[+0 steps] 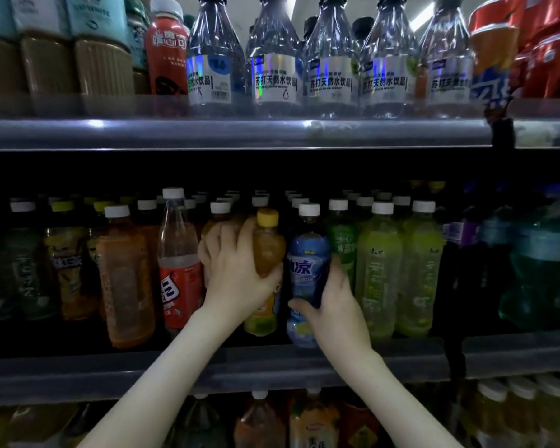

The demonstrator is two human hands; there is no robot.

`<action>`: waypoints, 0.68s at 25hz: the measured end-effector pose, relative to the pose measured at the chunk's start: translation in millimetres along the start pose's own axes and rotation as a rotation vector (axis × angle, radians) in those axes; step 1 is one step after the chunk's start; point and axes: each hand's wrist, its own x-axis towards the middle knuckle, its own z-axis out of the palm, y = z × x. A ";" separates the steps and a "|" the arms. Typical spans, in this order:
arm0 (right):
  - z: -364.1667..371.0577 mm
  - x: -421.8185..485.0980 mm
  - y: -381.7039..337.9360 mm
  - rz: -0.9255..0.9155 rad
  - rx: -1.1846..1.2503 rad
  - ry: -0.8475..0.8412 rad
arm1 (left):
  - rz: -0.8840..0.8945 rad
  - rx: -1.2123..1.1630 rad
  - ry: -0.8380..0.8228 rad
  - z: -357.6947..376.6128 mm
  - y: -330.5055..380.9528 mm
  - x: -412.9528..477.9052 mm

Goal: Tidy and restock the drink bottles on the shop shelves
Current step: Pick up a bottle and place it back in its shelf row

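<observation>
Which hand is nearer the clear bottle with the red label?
Left. The left hand grips the yellow-capped bottle just beside the red-labelled bottle; the right hand holds the blue bottle farther right.

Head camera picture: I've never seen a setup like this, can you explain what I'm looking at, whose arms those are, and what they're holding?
There is no machine here. A person wears one wide-angle camera on the head, so you see their own two bare arms reaching forward to shop shelves. The left hand has its grip round an orange drink bottle with a yellow cap. The right hand grips a blue-labelled bottle with a white cap, right beside it. Both bottles are at the front of the middle shelf, with green bottles to their right. The shelf above carries clear water bottles.
</observation>
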 end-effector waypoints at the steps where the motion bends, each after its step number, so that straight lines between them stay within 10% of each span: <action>1: 1.5 0.2 0.0 -0.002 0.010 -0.004 | 0.008 -0.042 0.020 -3.1 0.7 -5.8; 13: -38.2 -60.6 -38.7 -0.132 0.254 -0.034 | 0.179 -0.523 0.189 -68.9 26.1 -62.1; 17: -78.7 -106.3 -25.4 -0.142 0.334 -0.154 | 0.157 -0.798 -0.105 -69.4 88.0 -82.9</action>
